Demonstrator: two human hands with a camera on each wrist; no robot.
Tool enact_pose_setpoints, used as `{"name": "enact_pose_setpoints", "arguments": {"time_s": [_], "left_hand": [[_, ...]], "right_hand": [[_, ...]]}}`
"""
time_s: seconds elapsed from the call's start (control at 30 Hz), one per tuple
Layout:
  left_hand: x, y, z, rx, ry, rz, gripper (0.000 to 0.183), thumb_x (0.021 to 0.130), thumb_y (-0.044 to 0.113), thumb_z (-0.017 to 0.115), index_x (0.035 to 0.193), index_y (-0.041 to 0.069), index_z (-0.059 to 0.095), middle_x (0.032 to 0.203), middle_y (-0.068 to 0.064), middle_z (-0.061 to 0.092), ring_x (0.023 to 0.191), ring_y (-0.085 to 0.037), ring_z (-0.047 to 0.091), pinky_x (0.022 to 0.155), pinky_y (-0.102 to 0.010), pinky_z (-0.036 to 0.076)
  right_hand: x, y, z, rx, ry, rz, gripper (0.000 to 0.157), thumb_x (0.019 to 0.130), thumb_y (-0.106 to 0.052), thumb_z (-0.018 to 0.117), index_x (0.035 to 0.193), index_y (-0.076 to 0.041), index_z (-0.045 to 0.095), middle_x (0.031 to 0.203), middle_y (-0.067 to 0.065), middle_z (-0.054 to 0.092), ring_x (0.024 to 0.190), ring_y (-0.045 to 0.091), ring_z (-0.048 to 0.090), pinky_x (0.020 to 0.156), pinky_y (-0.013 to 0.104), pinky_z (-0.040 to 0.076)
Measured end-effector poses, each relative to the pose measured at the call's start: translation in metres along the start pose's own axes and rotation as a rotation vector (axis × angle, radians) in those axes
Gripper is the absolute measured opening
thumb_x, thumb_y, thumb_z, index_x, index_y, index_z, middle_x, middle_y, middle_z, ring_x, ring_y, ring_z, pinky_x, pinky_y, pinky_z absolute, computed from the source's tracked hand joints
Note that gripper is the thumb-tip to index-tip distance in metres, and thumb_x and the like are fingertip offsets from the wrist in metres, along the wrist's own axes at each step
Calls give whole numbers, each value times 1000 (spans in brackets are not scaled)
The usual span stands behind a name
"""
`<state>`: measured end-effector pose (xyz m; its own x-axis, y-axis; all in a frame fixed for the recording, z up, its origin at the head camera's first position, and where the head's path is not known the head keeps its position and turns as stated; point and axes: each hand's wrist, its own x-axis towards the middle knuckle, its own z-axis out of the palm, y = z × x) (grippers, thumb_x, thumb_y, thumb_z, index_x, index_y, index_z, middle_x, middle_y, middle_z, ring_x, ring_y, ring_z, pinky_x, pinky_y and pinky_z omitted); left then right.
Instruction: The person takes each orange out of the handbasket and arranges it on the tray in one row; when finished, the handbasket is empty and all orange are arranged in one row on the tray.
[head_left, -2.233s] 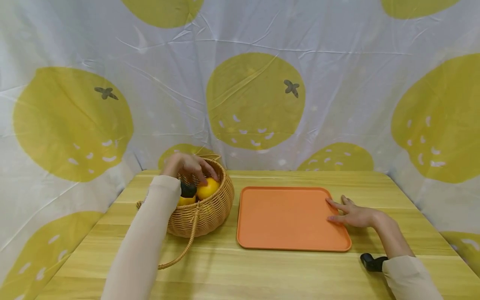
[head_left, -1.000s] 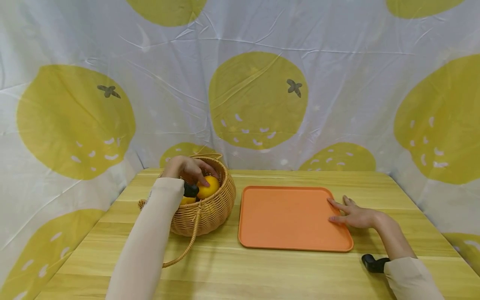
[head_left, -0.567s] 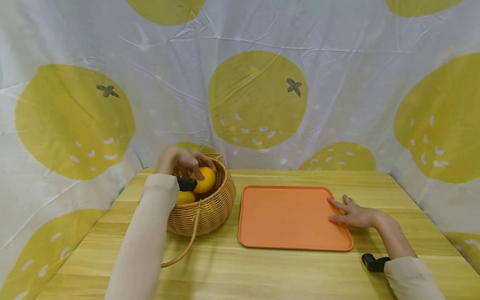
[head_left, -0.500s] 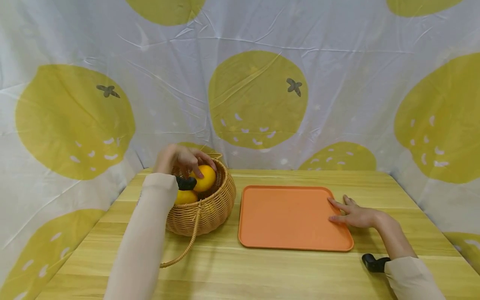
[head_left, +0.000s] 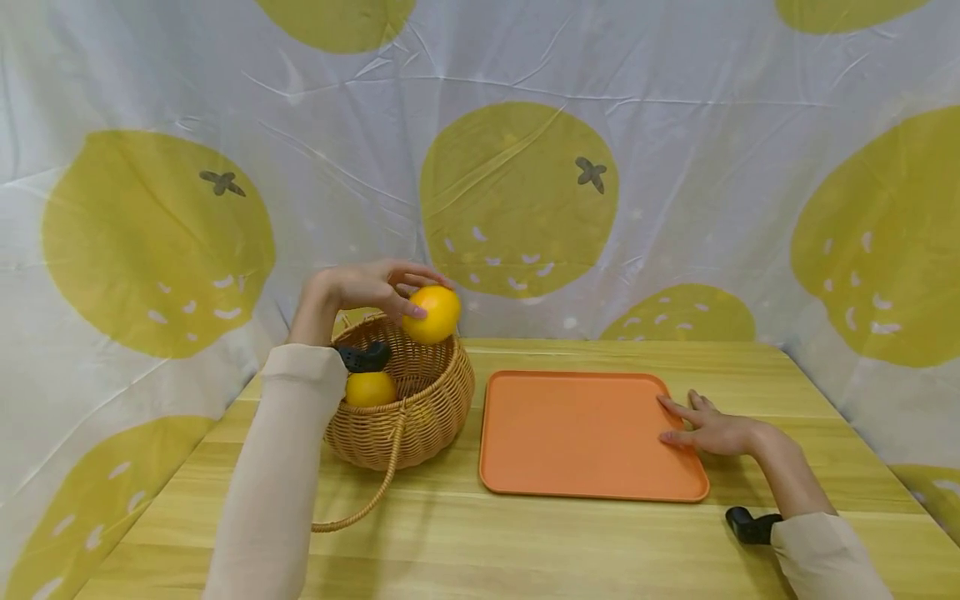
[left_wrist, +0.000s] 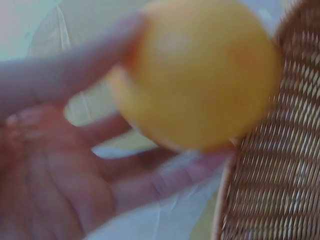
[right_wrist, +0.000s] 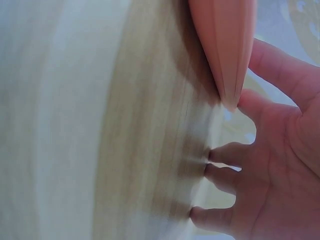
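My left hand (head_left: 367, 286) pinches an orange (head_left: 432, 315) between thumb and fingers, just above the back right rim of the round wicker basket (head_left: 438, 417). The left wrist view has the orange (left_wrist: 200, 75) large and blurred, with the basket's woven wall beside it. A second orange fruit (head_left: 371, 390) lies inside the basket, partly covered by the wrist camera. At the flat orange tray (head_left: 585, 433), my right hand (head_left: 716, 433) rests with fingers spread, thumb and forefinger at its right edge. In the right wrist view, the other fingertips (right_wrist: 196, 214) touch the table.
The basket's handle (head_left: 392, 467) hangs down its front onto the wooden table (head_left: 555, 542). A white curtain (head_left: 675, 192) printed with big yellow fruit stands behind the table and at both sides. Black camera mounts (head_left: 746, 527) sit on the wrists.
My left hand has taken hold of the orange inside the basket and lifted it up and to the right, over the rim. The right hand and tray have stayed put.
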<state>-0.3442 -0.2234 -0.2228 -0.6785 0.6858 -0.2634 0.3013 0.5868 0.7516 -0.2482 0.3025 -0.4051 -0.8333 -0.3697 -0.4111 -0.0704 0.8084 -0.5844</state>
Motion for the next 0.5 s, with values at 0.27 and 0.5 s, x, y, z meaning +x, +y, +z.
{"name": "enact_pose_setpoints", "arguments": {"time_s": [0.27,0.5], "left_hand": [[27,23,16,-95,94,253,60,97,6,69,153,14,50,156,-8,50,127,-28,62,96,-38,58],[60,61,44,-201,339,289,61,94,4,73,151,17,53,158,-7,47,123,-32,64,92,-44,60]], "right_hand": [[-3,3,-1,-12,1,-16,96,101,-49,62,165,0,10,159,45,-22,145,65,-22,106,86,-5],[-5,4,-4,-42,-6,-36,94,102,-48,62,165,0,12,159,46,-19,145,67,-18,107,86,-1]]}}
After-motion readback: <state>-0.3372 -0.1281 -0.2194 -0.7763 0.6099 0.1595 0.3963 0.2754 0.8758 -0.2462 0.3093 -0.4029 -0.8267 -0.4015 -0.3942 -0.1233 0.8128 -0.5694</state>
